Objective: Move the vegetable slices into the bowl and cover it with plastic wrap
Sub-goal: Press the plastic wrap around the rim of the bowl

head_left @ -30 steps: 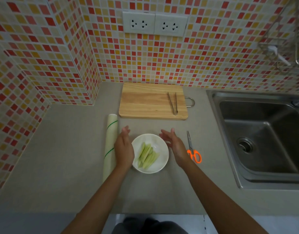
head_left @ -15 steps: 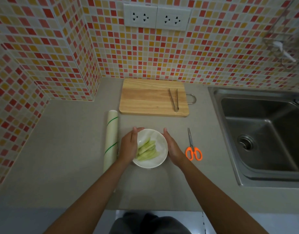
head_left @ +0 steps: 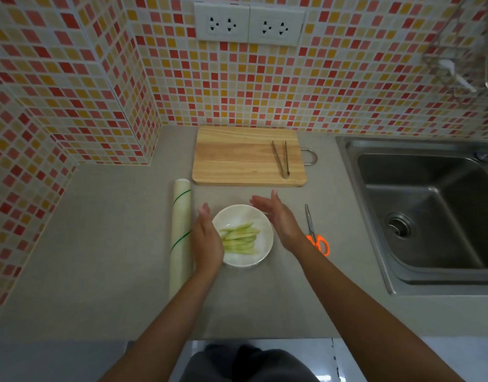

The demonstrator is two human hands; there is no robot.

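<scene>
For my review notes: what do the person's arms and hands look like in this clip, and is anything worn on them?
Both forearms are bare from the frame's lower edge to the wrist; no sleeves show. The left hand and right hand are bare too: no gloves, rings, watch or bracelet are visible. The only clothing in view is dark grey fabric at the bottom centre, on the person's lower body.

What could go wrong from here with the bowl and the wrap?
1. Whether wrap already covers the bowl cannot be told; if it does, a loose edge could lift, since the right hand is off the rim.
2. The left hand presses the bowl's left side, so it may slide or tip the vegetable slices.
3. The plastic wrap roll lies beside the left hand and could be nudged and roll.
</scene>
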